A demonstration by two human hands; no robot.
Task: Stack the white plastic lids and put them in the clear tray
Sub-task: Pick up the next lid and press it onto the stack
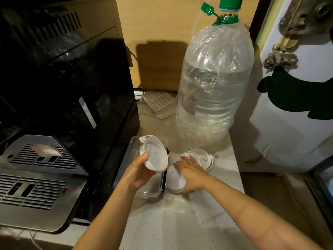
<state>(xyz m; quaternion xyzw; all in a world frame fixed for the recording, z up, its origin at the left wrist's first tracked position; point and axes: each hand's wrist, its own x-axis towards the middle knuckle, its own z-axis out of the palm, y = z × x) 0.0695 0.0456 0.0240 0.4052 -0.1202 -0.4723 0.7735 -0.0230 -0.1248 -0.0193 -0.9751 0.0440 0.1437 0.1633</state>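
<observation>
My left hand (137,173) holds a round white plastic lid (154,154) tilted on edge above the clear tray (126,159), which sits on the counter beside a black appliance. My right hand (191,175) lies palm-down on a second white lid (173,182) that rests flat on the counter just right of the tray, fingers curled around its rim. A third round lid (204,159), more see-through, lies just beyond my right fingers. The tray's floor is partly hidden by my left hand.
A big clear water bottle (214,87) with a green cap stands behind the lids. A black appliance (63,87) with a steel drip grille (36,186) fills the left. A white fridge door (297,105) closes off the right. Flat slotted pieces (158,103) lie at the back.
</observation>
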